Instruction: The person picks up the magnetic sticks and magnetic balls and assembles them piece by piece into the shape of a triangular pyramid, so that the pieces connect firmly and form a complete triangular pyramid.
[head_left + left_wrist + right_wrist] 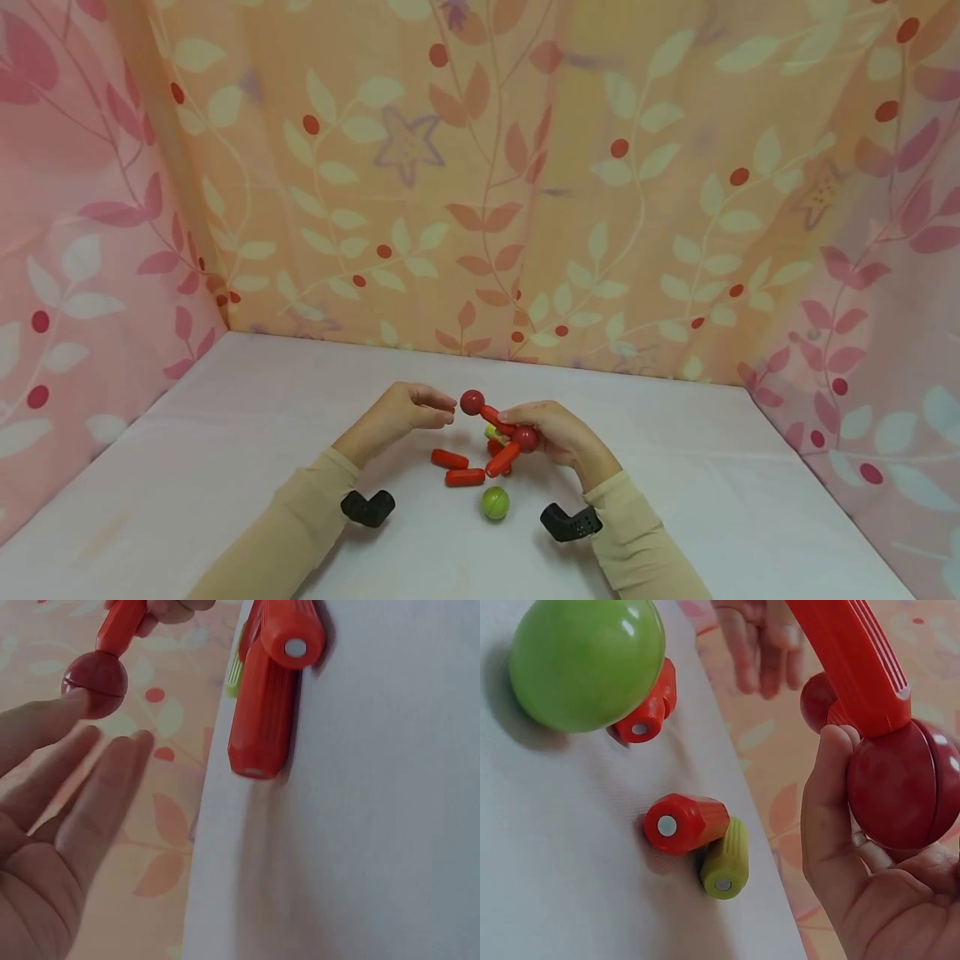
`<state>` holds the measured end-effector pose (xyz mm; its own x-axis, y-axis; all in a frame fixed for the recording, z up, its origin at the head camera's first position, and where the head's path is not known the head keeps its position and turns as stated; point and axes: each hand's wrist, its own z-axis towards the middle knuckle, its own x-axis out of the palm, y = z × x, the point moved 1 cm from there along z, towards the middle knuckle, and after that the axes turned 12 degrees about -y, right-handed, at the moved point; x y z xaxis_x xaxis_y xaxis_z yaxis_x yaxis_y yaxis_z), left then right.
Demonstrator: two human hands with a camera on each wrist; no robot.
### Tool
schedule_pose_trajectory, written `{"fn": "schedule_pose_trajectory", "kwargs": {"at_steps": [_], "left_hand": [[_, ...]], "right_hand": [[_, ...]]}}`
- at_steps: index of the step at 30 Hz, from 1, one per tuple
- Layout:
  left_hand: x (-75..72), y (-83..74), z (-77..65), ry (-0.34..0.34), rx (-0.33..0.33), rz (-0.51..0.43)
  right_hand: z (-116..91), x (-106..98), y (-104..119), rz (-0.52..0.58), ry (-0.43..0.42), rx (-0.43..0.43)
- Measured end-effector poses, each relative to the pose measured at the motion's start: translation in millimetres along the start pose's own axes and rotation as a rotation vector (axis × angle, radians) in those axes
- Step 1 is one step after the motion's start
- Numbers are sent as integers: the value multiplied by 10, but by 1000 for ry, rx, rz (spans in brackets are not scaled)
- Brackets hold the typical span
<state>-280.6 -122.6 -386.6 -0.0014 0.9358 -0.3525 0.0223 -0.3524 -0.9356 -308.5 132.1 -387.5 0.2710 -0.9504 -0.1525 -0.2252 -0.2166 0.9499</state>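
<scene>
My right hand grips a joined piece of dark red balls and red building rods. One ball sits at the palm side, with a rod slanting down from it. A second rod leads from it to another ball at the far end. My left hand is beside that far ball, fingers extended and holding nothing; in the left wrist view a finger overlaps the ball, and I cannot tell whether it touches. Two loose red rods lie below, between the hands.
A green ball lies on the white table nearest me. Another red rod and a yellow-green rod lie under the right hand, showing pale round end discs. Floral cloth walls stand behind and at both sides.
</scene>
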Motion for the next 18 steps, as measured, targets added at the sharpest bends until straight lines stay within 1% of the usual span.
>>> {"fn": "schedule_pose_trajectory", "kwargs": {"at_steps": [2,7,9,11,14,18], "left_hand": [[-15,3,-6,13,-4,67],[-14,17,-27,60,-33,209],[-2,22,-36,71,-42,253],[16,19,-47,77,-48,296],[45,18,-61,87,-61,315],[68,29,-80,109,-79,304]], "right_hand": [[-3,1,4,1,-3,2],[-2,11,4,12,33,-5],[1,16,2,22,48,-7],[1,18,3,32,43,-3],[-6,10,6,33,33,-7],[-15,-9,15,11,25,-10]]}}
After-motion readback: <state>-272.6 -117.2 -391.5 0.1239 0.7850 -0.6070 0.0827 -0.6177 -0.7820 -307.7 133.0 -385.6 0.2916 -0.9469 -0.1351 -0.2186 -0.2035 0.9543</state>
